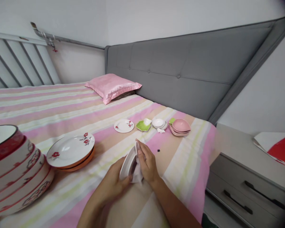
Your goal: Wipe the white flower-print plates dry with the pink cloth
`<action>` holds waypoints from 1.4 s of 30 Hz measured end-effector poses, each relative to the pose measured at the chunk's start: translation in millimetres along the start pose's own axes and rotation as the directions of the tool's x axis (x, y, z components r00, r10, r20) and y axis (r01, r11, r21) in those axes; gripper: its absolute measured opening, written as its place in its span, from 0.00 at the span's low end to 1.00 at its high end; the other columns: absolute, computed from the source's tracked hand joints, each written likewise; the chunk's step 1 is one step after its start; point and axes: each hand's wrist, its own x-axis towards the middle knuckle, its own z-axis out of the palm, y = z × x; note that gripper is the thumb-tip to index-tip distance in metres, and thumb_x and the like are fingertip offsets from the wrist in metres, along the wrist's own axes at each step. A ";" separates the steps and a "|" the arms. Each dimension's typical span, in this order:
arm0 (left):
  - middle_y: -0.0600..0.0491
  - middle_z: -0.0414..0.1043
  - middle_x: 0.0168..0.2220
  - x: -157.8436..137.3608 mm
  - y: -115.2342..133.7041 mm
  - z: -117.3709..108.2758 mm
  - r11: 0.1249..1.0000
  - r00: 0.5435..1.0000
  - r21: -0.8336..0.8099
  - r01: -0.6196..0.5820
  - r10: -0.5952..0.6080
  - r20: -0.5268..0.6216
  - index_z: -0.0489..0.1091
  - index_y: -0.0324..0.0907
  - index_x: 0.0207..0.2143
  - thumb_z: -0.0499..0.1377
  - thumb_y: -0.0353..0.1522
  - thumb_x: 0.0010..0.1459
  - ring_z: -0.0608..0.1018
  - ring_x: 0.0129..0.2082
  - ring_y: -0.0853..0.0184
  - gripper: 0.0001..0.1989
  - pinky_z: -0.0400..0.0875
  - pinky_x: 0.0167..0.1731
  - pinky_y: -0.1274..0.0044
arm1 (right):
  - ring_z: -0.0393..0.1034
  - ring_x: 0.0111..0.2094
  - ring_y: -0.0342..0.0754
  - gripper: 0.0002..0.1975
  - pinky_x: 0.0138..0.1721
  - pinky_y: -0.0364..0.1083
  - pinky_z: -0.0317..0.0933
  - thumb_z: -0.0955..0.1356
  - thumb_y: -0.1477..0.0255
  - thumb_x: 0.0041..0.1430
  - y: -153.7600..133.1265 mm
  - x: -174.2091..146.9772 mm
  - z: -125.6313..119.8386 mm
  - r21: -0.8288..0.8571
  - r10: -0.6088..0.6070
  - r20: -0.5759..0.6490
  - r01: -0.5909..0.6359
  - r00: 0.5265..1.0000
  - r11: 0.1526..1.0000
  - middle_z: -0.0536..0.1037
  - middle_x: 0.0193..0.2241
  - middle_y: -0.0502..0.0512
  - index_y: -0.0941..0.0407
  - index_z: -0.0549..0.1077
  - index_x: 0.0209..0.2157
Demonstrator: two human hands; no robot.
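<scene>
A left hand grips one white dish, tilted on edge, long axis pointing toward the headboard, above the striped bed, inside its right edge; the right hand pinches one pale cloth. Beyond: one green leaf-shaped dish, one pink pillow.

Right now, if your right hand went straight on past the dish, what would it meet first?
Probably the small flowered plate, though depth is unclear: the right hand might pass over it.
</scene>
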 end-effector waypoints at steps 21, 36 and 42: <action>0.48 0.79 0.33 10.2 -27.9 8.9 0.983 0.953 -0.095 0.158 -0.177 -0.247 0.74 0.36 0.35 0.63 0.36 0.44 0.77 0.37 0.52 0.15 0.70 0.34 0.70 | 0.69 0.45 0.49 0.19 0.46 0.47 0.61 0.58 0.62 0.62 32.2 3.2 3.4 0.106 0.437 -0.071 -0.429 0.897 0.897 0.75 0.45 0.55 0.54 0.68 0.50; 0.51 0.71 0.32 6.7 -4.6 0.6 0.981 0.989 -0.196 -0.013 -0.017 -0.147 0.70 0.37 0.34 0.57 0.39 0.55 0.71 0.34 0.64 0.13 0.67 0.35 0.75 | 0.70 0.42 0.49 0.17 0.45 0.47 0.62 0.60 0.63 0.62 27.0 2.8 2.7 0.099 0.354 -0.056 -0.348 0.934 0.932 0.76 0.41 0.53 0.53 0.73 0.46; 0.52 0.66 0.30 6.5 -0.9 -0.4 0.987 0.993 -0.158 -0.030 0.011 -0.120 0.69 0.38 0.31 0.56 0.40 0.56 0.69 0.33 0.65 0.13 0.67 0.35 0.76 | 0.68 0.45 0.49 0.16 0.49 0.48 0.62 0.63 0.67 0.60 22.0 2.1 1.7 0.046 0.128 -0.107 -0.123 0.986 0.991 0.73 0.42 0.58 0.55 0.72 0.47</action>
